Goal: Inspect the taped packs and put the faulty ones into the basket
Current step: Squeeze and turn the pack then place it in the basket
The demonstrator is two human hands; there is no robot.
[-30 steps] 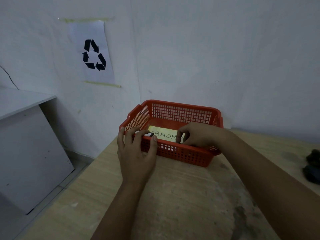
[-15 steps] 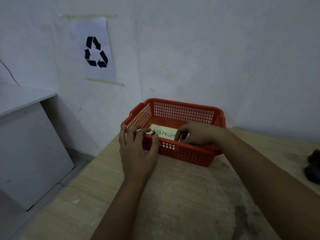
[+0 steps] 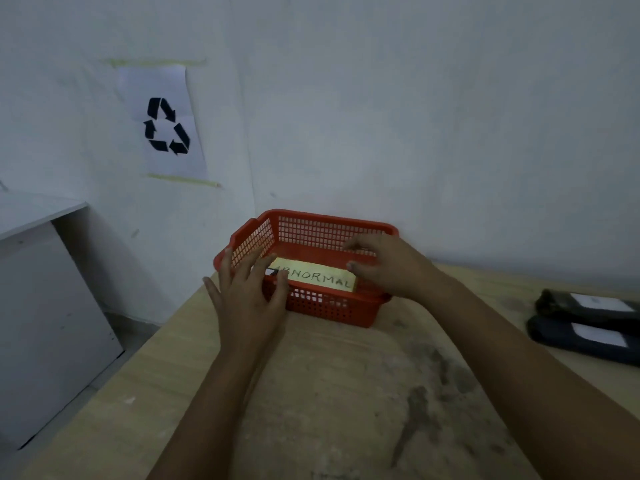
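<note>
Dark taped packs (image 3: 588, 323) are seen lying well right of the red mesh plastic basket (image 3: 311, 233), nearer the right hand (image 3: 388, 265); both it and the left hand (image 3: 247, 292) are held empty, fingers spread.

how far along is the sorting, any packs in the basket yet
Barely begun. Done: the red basket holds only a yellow label reading ABNORMAL; no pack shows in it. In hand: nothing, the left hand and right hand hover open at the basket. Left: two dark packs lie at the table's right.
</note>
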